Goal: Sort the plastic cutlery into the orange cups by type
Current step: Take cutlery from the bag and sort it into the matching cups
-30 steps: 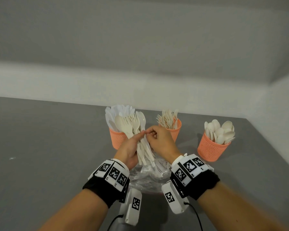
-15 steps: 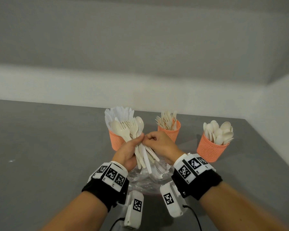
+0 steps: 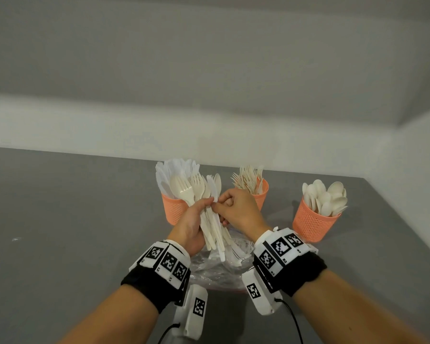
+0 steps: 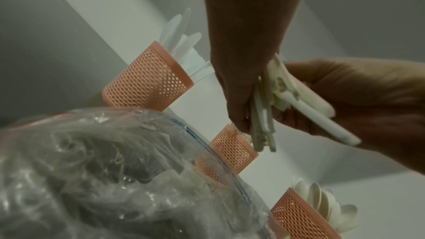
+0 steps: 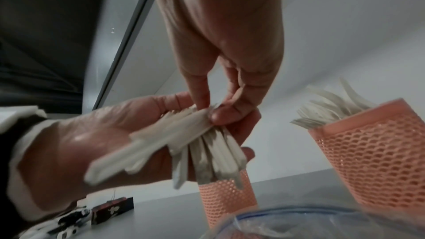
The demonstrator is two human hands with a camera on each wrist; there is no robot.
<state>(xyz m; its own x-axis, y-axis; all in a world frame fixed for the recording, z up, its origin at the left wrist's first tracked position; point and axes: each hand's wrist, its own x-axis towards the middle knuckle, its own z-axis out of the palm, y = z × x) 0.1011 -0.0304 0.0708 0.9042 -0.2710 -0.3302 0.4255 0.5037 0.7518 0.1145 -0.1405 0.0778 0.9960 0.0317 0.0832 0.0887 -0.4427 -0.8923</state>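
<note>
Since the earlier frame both hands have lifted slightly; left hand [image 3: 193,225] clutches the mixed cutlery bundle [image 3: 210,214] before the knife cup [image 3: 174,209], right hand [image 3: 236,209] pinching one piece—risk: loosened neighbours slipping into the plastic bag [image 3: 216,266] on the tabletop [image 3: 60,219].

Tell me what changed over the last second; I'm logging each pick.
Little changed. The right hand slid slightly down the mixed bunch of cream plastic cutlery, fingertips still pinching one piece. The left hand kept its grip on the bunch. The three orange mesh cups stayed put.
</note>
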